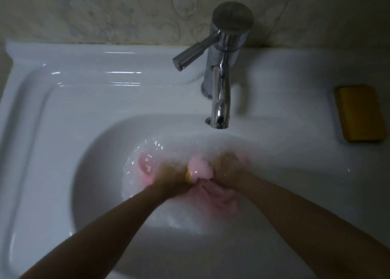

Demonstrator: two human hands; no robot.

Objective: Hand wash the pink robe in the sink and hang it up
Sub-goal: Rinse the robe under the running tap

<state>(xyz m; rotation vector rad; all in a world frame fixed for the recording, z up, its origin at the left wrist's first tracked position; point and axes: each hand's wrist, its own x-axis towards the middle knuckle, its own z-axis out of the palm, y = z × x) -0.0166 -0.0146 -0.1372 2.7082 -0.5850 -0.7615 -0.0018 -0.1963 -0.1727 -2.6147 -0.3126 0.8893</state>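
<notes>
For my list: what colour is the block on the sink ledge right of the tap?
The block is mustard yellow, seen in the head view.

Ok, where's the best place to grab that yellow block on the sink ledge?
Pinch the yellow block across its long sides from above, likely with the right hand: it lies flat on the sink ledge, top and both long edges exposed.

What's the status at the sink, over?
Right hand grips the pink robe, wet in the sink. Left hand blurred, yellow bit at its edge against the cloth. Nothing in the way; yellow block sits apart on the ledge.
</notes>
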